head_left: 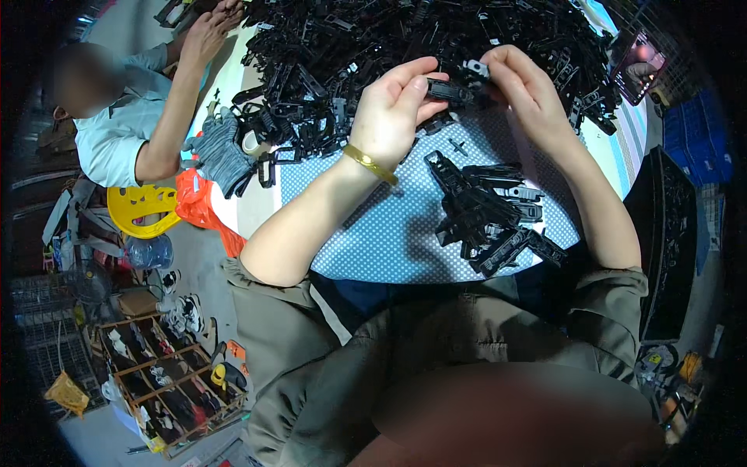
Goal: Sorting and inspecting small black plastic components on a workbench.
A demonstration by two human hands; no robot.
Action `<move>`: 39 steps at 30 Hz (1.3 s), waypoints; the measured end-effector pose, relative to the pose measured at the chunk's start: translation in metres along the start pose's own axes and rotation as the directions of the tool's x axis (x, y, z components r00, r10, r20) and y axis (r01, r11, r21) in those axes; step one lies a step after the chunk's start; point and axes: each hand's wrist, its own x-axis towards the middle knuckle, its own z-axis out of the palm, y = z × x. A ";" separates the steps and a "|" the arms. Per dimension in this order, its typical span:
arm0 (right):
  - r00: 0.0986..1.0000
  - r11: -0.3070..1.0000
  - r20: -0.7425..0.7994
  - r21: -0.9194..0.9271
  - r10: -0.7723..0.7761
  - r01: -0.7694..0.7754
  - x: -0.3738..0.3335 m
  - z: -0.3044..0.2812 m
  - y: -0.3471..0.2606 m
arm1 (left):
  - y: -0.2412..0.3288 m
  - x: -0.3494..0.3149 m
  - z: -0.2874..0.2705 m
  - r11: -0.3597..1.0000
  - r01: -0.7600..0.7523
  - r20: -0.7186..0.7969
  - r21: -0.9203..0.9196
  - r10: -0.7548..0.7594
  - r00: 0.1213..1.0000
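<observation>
My left hand (pixel 387 117), with a gold bangle at its wrist, grips a long black plastic part (pixel 445 90) between thumb and fingers. To its right, my right hand (pixel 531 87) pinches a small piece with a pale grey end (pixel 476 68), close to the far end of that part. Exactly how the two pieces meet is too small to tell. Below my hands, a loose stack of black plastic parts (pixel 482 204) lies on the blue dotted tablecloth (pixel 373 237). A small dark cross-shaped piece (pixel 457 146) rests just above the stack.
A large heap of black parts (pixel 311 47) covers the table's far side. Grey gloves (pixel 223 152) and a tape roll (pixel 250 143) lie at the left. A co-worker (pixel 124 132) sits there, near a yellow stool (pixel 140 210). A phone (pixel 640 68) stands far right, above blue crates (pixel 696 140).
</observation>
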 end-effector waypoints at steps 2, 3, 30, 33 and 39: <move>0.990 0.992 -0.117 -0.107 -0.082 0.070 -0.001 -0.001 -0.005 | -0.002 -0.001 0.003 1.000 -0.020 -0.018 -0.005 0.020 1.000; 0.989 0.992 -0.119 -0.107 -0.083 0.070 -0.002 0.001 -0.005 | -0.003 -0.001 0.003 0.999 -0.040 -0.037 -0.010 0.039 0.999; 0.977 0.794 -0.104 -0.601 -0.185 0.086 -0.008 0.001 -0.017 | 0.000 -0.006 0.008 0.972 -0.121 -0.021 0.200 0.128 0.992; 0.987 0.999 0.157 -0.035 0.029 -0.023 -0.003 -0.008 -0.008 | 0.003 -0.005 0.008 0.984 -0.128 0.067 0.122 0.121 0.990; 0.989 0.994 0.119 -0.067 -0.082 0.091 -0.003 -0.006 -0.007 | 0.008 -0.002 0.000 0.994 -0.086 0.167 0.075 0.072 0.983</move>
